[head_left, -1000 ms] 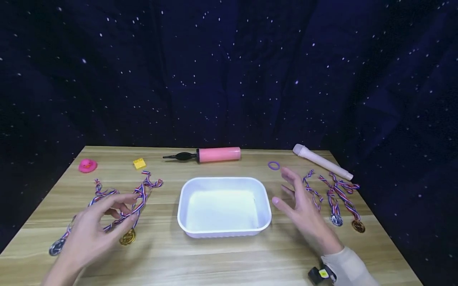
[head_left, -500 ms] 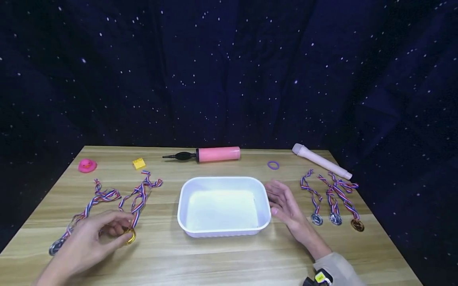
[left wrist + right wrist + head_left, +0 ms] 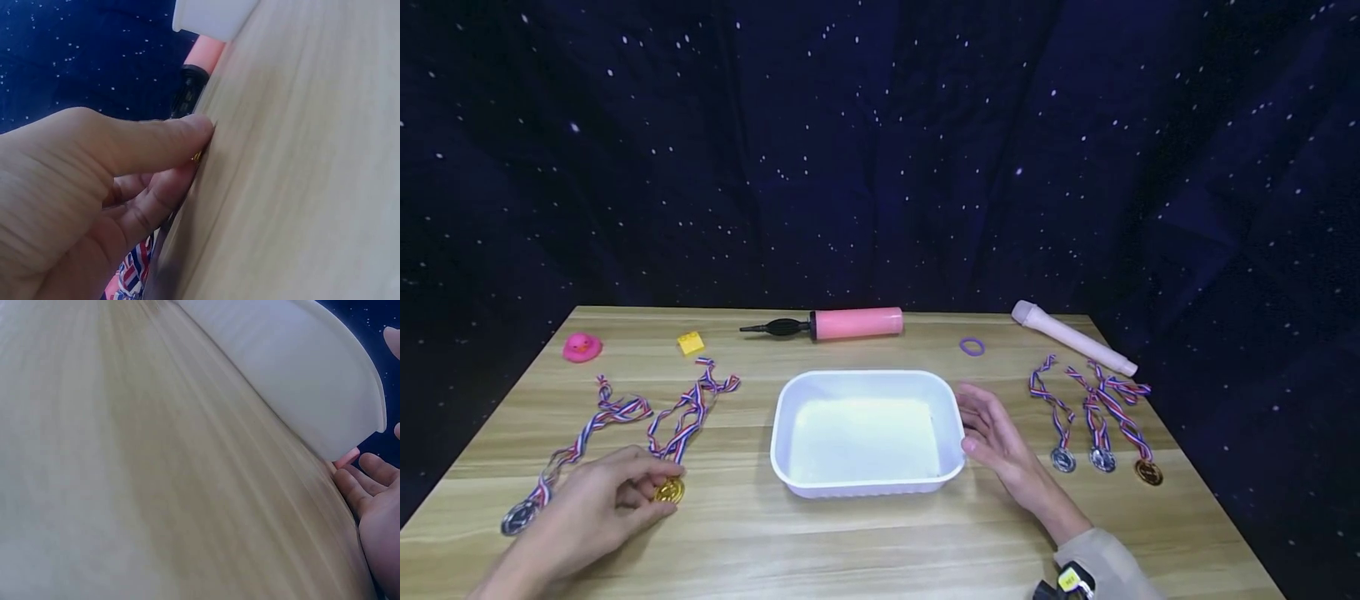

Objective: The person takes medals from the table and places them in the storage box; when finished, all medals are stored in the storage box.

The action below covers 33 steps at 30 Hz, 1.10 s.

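My left hand is low over the table's left side, thumb and forefinger at opposite edges of a gold medal. The medal lies on the wood with its red, white and blue ribbon trailing away behind it. In the left wrist view, a sliver of the gold medal shows between thumb and fingertip. A white plastic basin stands mid-table with nothing in it. Beside its right wall is my right hand, fingers loosely bent and thumb near the rim; the right wrist view shows this hand by the basin's side.
Left of the gold medal lies a silver medal. On the right are two silver medals and a bronze-coloured one. Along the back are a pink duck, yellow block, pink hand pump, purple ring and toy microphone.
My left hand has come down and toward me, from over the ribbon to the gold medal. My right hand has moved left to the basin's side, uncovering a silver medal.
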### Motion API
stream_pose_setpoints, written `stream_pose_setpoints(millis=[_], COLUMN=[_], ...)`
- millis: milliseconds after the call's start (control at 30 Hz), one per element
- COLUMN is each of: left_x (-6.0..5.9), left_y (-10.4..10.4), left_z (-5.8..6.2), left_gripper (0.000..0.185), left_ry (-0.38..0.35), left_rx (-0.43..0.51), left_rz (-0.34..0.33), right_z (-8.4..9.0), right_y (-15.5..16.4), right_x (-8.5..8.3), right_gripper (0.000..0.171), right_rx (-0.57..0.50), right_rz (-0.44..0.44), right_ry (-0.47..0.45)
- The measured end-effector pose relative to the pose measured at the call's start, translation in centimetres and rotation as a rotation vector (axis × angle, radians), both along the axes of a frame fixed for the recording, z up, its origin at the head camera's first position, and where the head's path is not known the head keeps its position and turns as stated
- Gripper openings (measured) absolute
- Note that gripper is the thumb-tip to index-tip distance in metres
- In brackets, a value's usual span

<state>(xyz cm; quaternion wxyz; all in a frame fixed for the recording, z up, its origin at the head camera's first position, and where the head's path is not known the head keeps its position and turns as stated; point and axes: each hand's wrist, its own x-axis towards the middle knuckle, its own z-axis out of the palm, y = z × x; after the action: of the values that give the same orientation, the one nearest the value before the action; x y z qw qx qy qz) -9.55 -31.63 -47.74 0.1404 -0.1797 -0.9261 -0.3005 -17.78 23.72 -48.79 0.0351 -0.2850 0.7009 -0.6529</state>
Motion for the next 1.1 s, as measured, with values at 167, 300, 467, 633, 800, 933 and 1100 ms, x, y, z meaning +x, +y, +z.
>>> stream_pose_setpoints(millis=[167,300,467,633,800,933,1100], left_x=[0.0,-0.1,-0.3,-0.6,-0.6,-0.4,-0.2], left_y=[0.2,0.2,0.3,0.5,1.1,1.5,1.8], left_z=[0.1,0.2,0.1,0.1,0.4,0.6,0.5], left_gripper=[0.043,0.042,0.045,0.051,0.05,0.049,0.047], left_ry=[-0.014,-0.033,-0.023,0.004,-0.075,-0.087,-0.035], left_rx=[-0.044,-0.088,-0.119,-0.087,-0.031,0.009,0.099], left_rz=[0.05,0.084,0.072,0.058,0.061,0.047,0.022], right_z=[-0.1,-0.1,0.0,0.0,0.0,-0.1,-0.1], right_y=[-0.1,-0.2,-0.1,0.1,0.0,0.1,0.0], right_x=[-0.1,-0.2,-0.2,-0.3,-0.4,-0.4,-0.3], right_gripper=[0.069,0.066,0.064,0.068,0.075,0.077,0.076], right_rx=[-0.015,-0.025,-0.025,-0.033,-0.045,-0.032,-0.009], right_rz=[0.027,0.057,0.059,0.058,0.064,0.07,0.059], right_ry=[0.009,0.013,0.021,0.009,0.0,0.013,0.015])
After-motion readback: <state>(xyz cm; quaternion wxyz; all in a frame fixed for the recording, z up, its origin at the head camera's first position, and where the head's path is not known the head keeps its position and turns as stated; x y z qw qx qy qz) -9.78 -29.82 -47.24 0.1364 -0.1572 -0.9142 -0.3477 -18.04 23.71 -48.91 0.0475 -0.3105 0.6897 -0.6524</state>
